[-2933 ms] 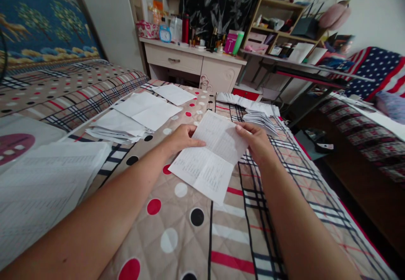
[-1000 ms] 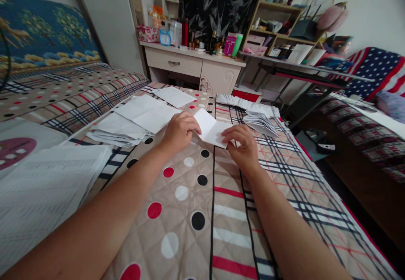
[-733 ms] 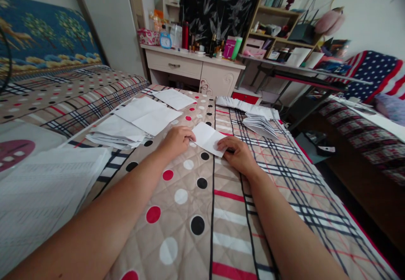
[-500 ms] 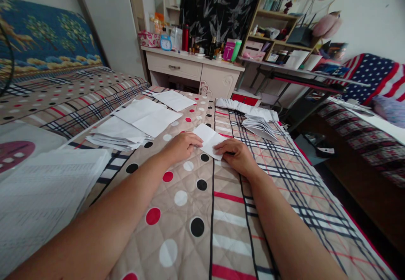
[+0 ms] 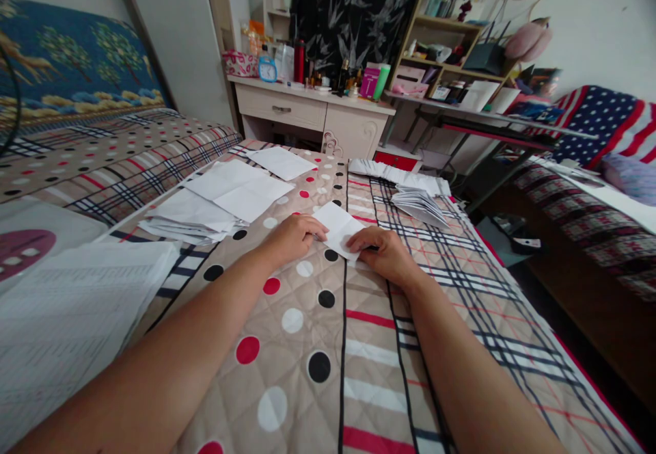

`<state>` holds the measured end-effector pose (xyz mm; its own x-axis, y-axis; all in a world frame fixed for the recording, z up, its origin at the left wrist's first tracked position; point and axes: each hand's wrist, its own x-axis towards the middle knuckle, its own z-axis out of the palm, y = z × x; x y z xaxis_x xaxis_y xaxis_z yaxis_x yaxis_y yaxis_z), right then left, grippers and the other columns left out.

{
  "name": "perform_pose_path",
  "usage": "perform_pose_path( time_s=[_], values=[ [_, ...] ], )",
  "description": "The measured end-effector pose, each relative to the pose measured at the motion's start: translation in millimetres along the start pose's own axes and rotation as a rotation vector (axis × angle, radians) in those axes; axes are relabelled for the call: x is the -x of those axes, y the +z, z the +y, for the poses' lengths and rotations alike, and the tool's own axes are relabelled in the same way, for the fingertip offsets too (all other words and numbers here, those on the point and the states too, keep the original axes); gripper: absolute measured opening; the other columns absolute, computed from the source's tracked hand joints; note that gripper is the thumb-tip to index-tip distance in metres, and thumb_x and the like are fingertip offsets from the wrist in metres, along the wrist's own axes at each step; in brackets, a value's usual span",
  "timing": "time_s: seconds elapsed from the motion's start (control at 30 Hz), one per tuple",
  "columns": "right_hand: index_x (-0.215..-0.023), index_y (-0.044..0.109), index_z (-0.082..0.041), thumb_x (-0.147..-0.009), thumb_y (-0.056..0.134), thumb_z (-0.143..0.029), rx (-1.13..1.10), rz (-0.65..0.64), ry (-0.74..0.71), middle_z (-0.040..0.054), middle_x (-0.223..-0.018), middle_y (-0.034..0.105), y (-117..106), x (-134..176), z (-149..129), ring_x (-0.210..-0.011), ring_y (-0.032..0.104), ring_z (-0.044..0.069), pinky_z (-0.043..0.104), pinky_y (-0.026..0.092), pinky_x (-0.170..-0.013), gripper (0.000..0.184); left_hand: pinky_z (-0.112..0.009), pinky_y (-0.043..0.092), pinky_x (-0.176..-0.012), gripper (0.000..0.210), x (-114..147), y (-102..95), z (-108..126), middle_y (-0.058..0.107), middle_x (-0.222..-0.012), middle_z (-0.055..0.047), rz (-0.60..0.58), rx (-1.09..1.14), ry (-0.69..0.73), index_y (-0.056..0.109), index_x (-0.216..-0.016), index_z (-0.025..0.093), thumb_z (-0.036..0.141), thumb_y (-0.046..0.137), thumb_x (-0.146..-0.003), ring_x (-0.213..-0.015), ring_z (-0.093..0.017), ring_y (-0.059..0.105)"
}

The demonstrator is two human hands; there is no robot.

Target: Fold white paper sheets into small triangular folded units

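A small white sheet of paper with a crease across it lies on the patterned bedspread between my hands. My left hand holds its left edge, the fingers curled and pressed together. On the right edge rests my right hand, its bent fingers closing on the paper; the thumb is mostly hidden. To the right, beyond the right hand, a stack of folded papers lies fanned out. Loose white sheets are piled to the left, with another white sheet beyond them.
Printed pages lie at the left beside my left forearm. A row of folded white papers runs along the far right of the bedspread. Past the bed stand a dresser and a desk with shelves.
The small sheet looks flatter and slightly more opened out between my hands. Both hands have stayed almost in place, and the piles around are unchanged.
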<state>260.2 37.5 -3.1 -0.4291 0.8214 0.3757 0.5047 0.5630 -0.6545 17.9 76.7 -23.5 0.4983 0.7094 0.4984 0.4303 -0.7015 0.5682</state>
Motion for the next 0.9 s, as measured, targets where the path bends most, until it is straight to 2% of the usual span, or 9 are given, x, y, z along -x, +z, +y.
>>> perform_pose_path(
  time_s=[0.2, 0.37, 0.43, 0.5, 0.6, 0.67, 0.7, 0.77, 0.9],
  values=[
    [-0.077, 0.074, -0.024, -0.072, 0.064, -0.007, 0.103, -0.007, 0.024, 0.0031, -0.083, 0.074, 3, -1, -7, -0.082, 0.068, 0.021, 0.034, 0.052, -0.079, 0.021, -0.037, 0.052, -0.090, 0.043, 1, -0.1, 0, 0.076, -0.095, -0.005, 0.000, -0.039, 0.041, 0.077, -0.078, 0.021, -0.005, 0.046, -0.067, -0.094, -0.020, 0.070],
    [-0.077, 0.075, -0.022, -0.074, 0.066, -0.008, 0.175, -0.072, -0.024, 0.0031, -0.080, 0.075, 16, -6, -32, -0.076, 0.068, 0.019, 0.030, 0.050, -0.073, 0.017, -0.036, 0.053, -0.094, 0.041, 1, 1.6, 1, 0.076, -0.097, -0.005, 0.033, 0.017, -0.001, 0.077, -0.082, 0.020, -0.003, 0.047, -0.070, -0.098, -0.020, 0.070],
    [-0.078, 0.075, -0.022, -0.076, 0.069, -0.016, 0.160, -0.113, -0.025, 0.0030, -0.078, 0.074, 21, -7, -40, -0.073, 0.067, 0.019, 0.029, 0.049, -0.071, 0.008, -0.036, 0.053, -0.095, 0.038, 1, 1.7, 1, 0.076, -0.096, -0.006, 0.035, 0.045, -0.015, 0.077, -0.086, 0.019, -0.002, 0.048, -0.072, -0.099, -0.020, 0.070],
    [-0.083, 0.075, -0.022, -0.081, 0.067, -0.027, 0.104, -0.084, 0.005, 0.0035, -0.083, 0.075, 23, -8, -42, -0.077, 0.067, 0.019, 0.030, 0.049, -0.072, 0.009, -0.037, 0.053, -0.096, 0.036, 1, 1.1, 1, 0.076, -0.097, -0.007, 0.019, 0.063, -0.010, 0.077, -0.089, 0.018, 0.000, 0.051, -0.072, -0.101, -0.021, 0.070],
    [-0.091, 0.073, -0.021, -0.085, 0.062, -0.032, 0.079, 0.198, 0.111, 0.0077, -0.107, 0.072, 17, -7, -27, -0.099, 0.066, 0.022, 0.032, 0.050, -0.082, 0.017, -0.037, 0.053, -0.095, 0.034, 1, 0.0, 1, 0.076, -0.099, -0.007, -0.008, 0.076, 0.004, 0.076, -0.094, 0.018, 0.002, 0.055, -0.072, -0.102, -0.021, 0.069],
    [-0.097, 0.071, -0.018, -0.082, 0.063, -0.031, 0.108, 0.374, 0.282, 0.0105, -0.108, 0.071, 11, -7, -12, -0.099, 0.065, 0.024, 0.034, 0.051, -0.079, 0.021, -0.037, 0.053, -0.096, 0.034, 1, -0.6, 1, 0.075, -0.102, -0.007, -0.001, 0.068, -0.002, 0.075, -0.095, 0.017, 0.001, 0.056, -0.072, -0.102, -0.020, 0.069],
    [-0.100, 0.070, -0.017, -0.081, 0.064, -0.031, 0.122, 0.384, 0.404, 0.0107, -0.102, 0.072, 9, -7, -5, -0.090, 0.067, 0.023, 0.034, 0.051, -0.075, 0.024, -0.037, 0.052, -0.098, 0.035, 1, -0.8, 1, 0.074, -0.105, -0.008, 0.007, 0.055, -0.010, 0.075, -0.096, 0.017, 0.001, 0.056, -0.072, -0.103, -0.020, 0.068],
    [-0.103, 0.067, -0.015, -0.077, 0.066, -0.029, 0.109, 0.349, 0.519, 0.0101, -0.096, 0.072, 6, -7, 4, -0.079, 0.066, 0.021, 0.033, 0.051, -0.069, 0.030, -0.038, 0.050, -0.101, 0.036, 1, -1.5, 1, 0.071, -0.114, -0.009, 0.032, 0.008, -0.044, 0.075, -0.099, 0.017, 0.001, 0.058, -0.071, -0.107, -0.021, 0.066],
    [-0.110, 0.061, -0.015, -0.074, 0.066, -0.023, -0.119, 0.285, 0.573, 0.0071, -0.090, 0.071, 8, -8, 3, -0.065, 0.063, 0.015, 0.027, 0.048, -0.058, 0.037, -0.042, 0.049, -0.102, 0.036, 0, -3.1, 1, 0.063, -0.123, -0.012, 0.111, -0.086, -0.158, 0.072, -0.104, 0.016, 0.007, 0.069, -0.069, -0.113, -0.024, 0.061]
  ],
)
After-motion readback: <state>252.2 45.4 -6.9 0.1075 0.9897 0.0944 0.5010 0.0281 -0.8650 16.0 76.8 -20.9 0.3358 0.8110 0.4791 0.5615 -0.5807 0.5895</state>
